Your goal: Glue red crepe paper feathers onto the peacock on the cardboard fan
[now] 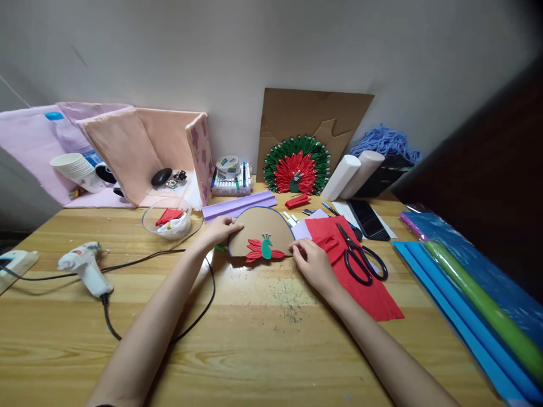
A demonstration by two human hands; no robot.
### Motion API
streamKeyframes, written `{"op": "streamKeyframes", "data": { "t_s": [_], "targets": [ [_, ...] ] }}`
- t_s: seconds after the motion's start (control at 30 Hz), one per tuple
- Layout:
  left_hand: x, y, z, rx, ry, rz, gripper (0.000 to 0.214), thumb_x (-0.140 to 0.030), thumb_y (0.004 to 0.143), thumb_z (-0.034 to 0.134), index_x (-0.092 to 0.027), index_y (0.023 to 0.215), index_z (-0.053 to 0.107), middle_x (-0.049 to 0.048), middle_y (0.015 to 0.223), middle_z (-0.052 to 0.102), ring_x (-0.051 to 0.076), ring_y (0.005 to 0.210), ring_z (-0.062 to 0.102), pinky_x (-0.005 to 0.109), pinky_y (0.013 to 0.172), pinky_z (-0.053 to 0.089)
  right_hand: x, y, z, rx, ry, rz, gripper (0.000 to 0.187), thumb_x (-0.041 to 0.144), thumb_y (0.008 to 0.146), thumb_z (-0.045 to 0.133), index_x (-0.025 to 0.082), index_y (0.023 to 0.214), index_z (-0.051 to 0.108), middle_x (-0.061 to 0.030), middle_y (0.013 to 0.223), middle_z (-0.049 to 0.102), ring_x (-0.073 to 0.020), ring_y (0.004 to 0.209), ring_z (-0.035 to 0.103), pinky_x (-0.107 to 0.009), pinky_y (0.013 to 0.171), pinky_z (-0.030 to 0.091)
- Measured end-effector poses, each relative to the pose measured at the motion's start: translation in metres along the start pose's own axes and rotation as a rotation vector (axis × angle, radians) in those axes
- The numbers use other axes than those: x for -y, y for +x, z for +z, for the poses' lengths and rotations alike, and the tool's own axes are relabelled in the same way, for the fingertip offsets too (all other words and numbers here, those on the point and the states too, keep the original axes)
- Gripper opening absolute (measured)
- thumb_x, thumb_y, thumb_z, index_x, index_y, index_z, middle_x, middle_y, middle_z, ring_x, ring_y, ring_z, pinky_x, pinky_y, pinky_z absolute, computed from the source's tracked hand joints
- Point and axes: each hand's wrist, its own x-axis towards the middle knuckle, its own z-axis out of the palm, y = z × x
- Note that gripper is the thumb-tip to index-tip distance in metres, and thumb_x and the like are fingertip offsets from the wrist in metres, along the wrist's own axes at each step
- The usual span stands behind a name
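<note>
A half-round piece of brown cardboard (258,226) with a dark blue edge is held just above the wooden table. On its lower part sit a green peacock body (266,247) and red crepe-paper petals (254,250) spreading to both sides. My left hand (221,230) grips the cardboard's left edge, thumb on the front face. At the lower right corner, my right hand (311,261) pinches the edge near the tip of a red petal. Red crepe paper (377,299) lies beside my right hand, with black-handled scissors (360,260) on top.
A hot glue gun (87,263) and its black cord lie at left. Behind stand a finished paper peacock (297,167), a marker box (232,181) and a clear bowl (173,226). Phone (368,219) and paper rolls (479,282) are at right. Coloured scraps (291,299) litter the table.
</note>
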Motion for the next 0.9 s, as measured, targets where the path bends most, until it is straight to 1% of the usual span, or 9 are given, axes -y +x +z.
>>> {"op": "streamKeyframes", "data": {
  "t_s": [0.1, 0.17, 0.23, 0.33, 0.43, 0.5, 0.6, 0.77, 0.9],
  "targets": [
    [-0.007, -0.005, -0.001, -0.040, -0.235, 0.067, 0.033, -0.047, 0.063, 0.060, -0.015, 0.062, 0.051, -0.0022, 0.056, 0.050, 0.010, 0.049, 0.042, 0.022, 0.048, 0.030, 0.008, -0.003, -0.001, -0.096, 0.092, -0.092, 0.013, 0.019, 0.086, 0.046, 0.018, 0.089, 0.058, -0.0047, 0.084, 0.059, -0.0173, 0.081, 0.055, -0.029, 0.074, 0.042],
    [-0.013, -0.008, 0.000, -0.092, -0.265, 0.113, 0.034, -0.047, 0.063, 0.060, -0.015, 0.061, 0.050, -0.0024, 0.057, 0.049, 0.010, 0.052, 0.043, 0.021, 0.050, 0.030, 0.018, -0.004, -0.001, -0.128, 0.127, -0.170, 0.011, 0.020, 0.086, 0.049, 0.019, 0.089, 0.060, -0.0042, 0.084, 0.058, -0.0169, 0.081, 0.054, -0.030, 0.075, 0.042],
    [-0.019, -0.012, 0.002, -0.157, -0.293, 0.150, 0.034, -0.047, 0.064, 0.060, -0.015, 0.061, 0.049, -0.0030, 0.057, 0.048, 0.009, 0.052, 0.042, 0.020, 0.050, 0.029, 0.030, -0.003, -0.002, -0.144, 0.152, -0.191, 0.009, 0.023, 0.084, 0.053, 0.020, 0.085, 0.062, -0.0035, 0.081, 0.057, -0.0165, 0.078, 0.053, -0.030, 0.074, 0.042],
    [-0.027, -0.018, 0.004, -0.239, -0.368, 0.193, 0.035, -0.048, 0.065, 0.060, -0.014, 0.064, 0.050, -0.0022, 0.059, 0.050, 0.010, 0.054, 0.043, 0.020, 0.051, 0.030, 0.049, 0.002, -0.001, -0.188, 0.181, -0.122, 0.011, 0.030, 0.080, 0.060, 0.020, 0.080, 0.063, -0.0023, 0.077, 0.053, -0.0163, 0.074, 0.051, -0.029, 0.069, 0.042],
    [-0.034, -0.025, 0.006, -0.276, -0.442, 0.207, 0.036, -0.048, 0.066, 0.061, -0.013, 0.071, 0.054, 0.0009, 0.065, 0.057, 0.012, 0.058, 0.049, 0.021, 0.053, 0.035, 0.063, 0.010, 0.002, -0.237, 0.186, -0.059, 0.016, 0.036, 0.076, 0.063, 0.020, 0.081, 0.063, -0.0012, 0.074, 0.051, -0.0161, 0.072, 0.049, -0.029, 0.068, 0.041],
    [-0.038, -0.030, 0.007, -0.298, -0.476, 0.199, 0.036, -0.047, 0.066, 0.061, -0.013, 0.073, 0.055, 0.0015, 0.065, 0.058, 0.012, 0.058, 0.050, 0.021, 0.053, 0.036, 0.069, 0.016, 0.005, -0.270, 0.183, -0.035, 0.018, 0.037, 0.076, 0.064, 0.020, 0.081, 0.063, -0.0006, 0.073, 0.049, -0.0159, 0.072, 0.048, -0.029, 0.068, 0.040],
    [-0.043, -0.036, 0.009, -0.321, -0.529, 0.200, 0.034, -0.046, 0.067, 0.062, -0.013, 0.073, 0.055, 0.0002, 0.062, 0.057, 0.010, 0.055, 0.049, 0.020, 0.052, 0.036, 0.075, 0.022, 0.009, -0.312, 0.178, -0.017, 0.015, 0.035, 0.076, 0.064, 0.020, 0.079, 0.063, 0.0001, 0.072, 0.049, -0.0152, 0.070, 0.048, -0.028, 0.067, 0.039],
    [-0.051, -0.042, 0.011, -0.367, -0.605, 0.244, 0.030, -0.042, 0.067, 0.063, -0.014, 0.070, 0.054, -0.0022, 0.059, 0.056, 0.009, 0.054, 0.049, 0.019, 0.052, 0.037, 0.081, 0.026, 0.013, -0.366, 0.168, -0.001, 0.013, 0.032, 0.077, 0.063, 0.019, 0.078, 0.063, -0.0003, 0.073, 0.050, -0.0155, 0.071, 0.048, -0.028, 0.069, 0.039],
    [-0.053, -0.043, 0.013, -0.388, -0.633, 0.272, 0.027, -0.039, 0.068, 0.063, -0.014, 0.069, 0.053, -0.0014, 0.061, 0.057, 0.009, 0.055, 0.051, 0.020, 0.053, 0.038, 0.083, 0.030, 0.014, -0.388, 0.174, -0.009, 0.010, 0.028, 0.079, 0.059, 0.019, 0.075, 0.062, 0.0002, 0.071, 0.051, -0.0149, 0.069, 0.048, -0.029, 0.070, 0.039]
  ]
}}
